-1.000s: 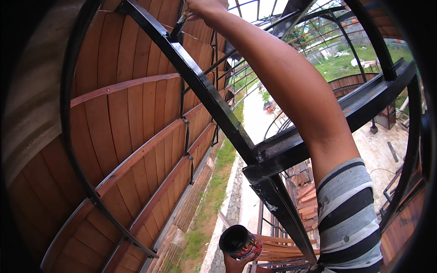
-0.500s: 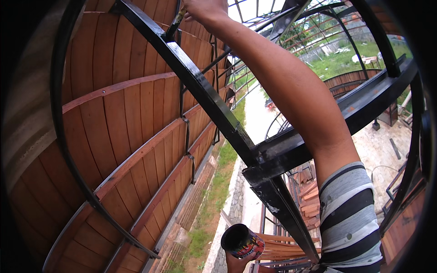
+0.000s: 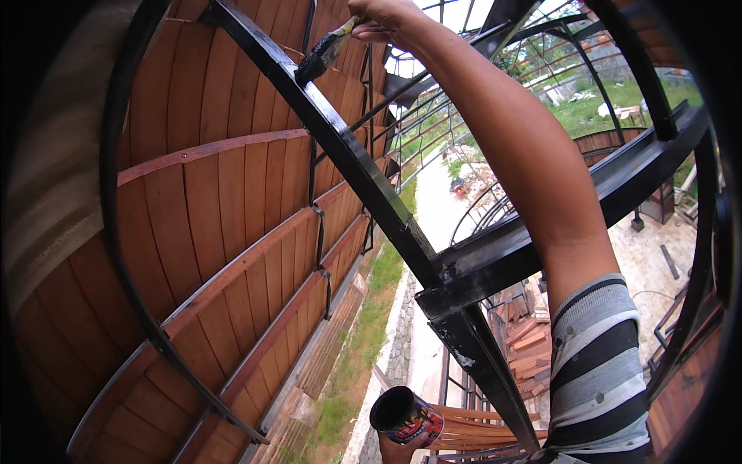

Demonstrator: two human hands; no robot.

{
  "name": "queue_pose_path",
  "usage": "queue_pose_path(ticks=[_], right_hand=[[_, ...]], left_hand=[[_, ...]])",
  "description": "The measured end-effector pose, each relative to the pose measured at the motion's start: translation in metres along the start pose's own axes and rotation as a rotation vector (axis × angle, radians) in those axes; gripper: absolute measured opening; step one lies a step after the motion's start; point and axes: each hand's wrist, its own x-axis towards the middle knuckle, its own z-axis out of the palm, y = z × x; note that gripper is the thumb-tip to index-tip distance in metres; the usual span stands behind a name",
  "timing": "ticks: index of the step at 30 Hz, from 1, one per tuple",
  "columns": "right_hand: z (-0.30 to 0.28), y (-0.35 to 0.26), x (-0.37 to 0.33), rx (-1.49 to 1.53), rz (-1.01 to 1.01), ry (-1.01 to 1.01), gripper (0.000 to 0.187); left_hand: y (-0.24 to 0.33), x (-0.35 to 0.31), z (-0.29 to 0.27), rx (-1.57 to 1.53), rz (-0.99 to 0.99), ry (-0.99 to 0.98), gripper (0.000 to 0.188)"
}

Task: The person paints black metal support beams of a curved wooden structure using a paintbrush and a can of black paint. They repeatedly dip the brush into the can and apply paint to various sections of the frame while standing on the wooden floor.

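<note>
Now the brush (image 3: 328,52) leans flatter, out to the right, bristles against the black beam (image 3: 352,147), likely mid-stroke! Right hand (image 3: 384,20) grips it; left hand (image 3: 397,450) clasps the can (image 3: 423,424).

A printed label (image 3: 425,424) is wrapping the side of the dark, round can (image 3: 406,418), and multicoloured lettering, with red and yellow among it, is showing there; its characters are staying too small and blurred for sure reading.
</note>
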Motion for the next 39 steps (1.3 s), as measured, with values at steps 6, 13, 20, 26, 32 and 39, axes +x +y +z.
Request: queue_pose_path(ticks=[6,13,20,26,32,39], right_hand=[[0.119,-0.010,-0.023,0.227,-0.627,0.626,0.019],[0.099,0.025,-0.081,0.144,-0.283,0.578,0.018],[0.061,0.046,-0.208,-0.582,0.106,0.428,0.040],[0.061,0.042,-0.104,-0.211,-0.054,0.184,0.028],[0.053,-0.004,-0.072,0.134,-0.267,0.273,0.030],[0.090,0.056,-0.317,-0.460,0.032,0.470,0.050]], left_hand=[[-0.003,-0.006,-0.002,-0.067,-0.002,0.039,0.084],[-0.016,-0.007,-0.001,-0.055,0.050,0.005,0.083],[-0.017,-0.018,-0.010,0.019,-0.101,0.011,0.084],[-0.017,-0.016,-0.005,0.021,-0.084,-0.016,0.077],[-0.029,-0.004,0.010,-0.052,-0.024,-0.097,0.078],[-0.043,-0.026,-0.002,-0.083,-0.091,-0.096,0.082]])
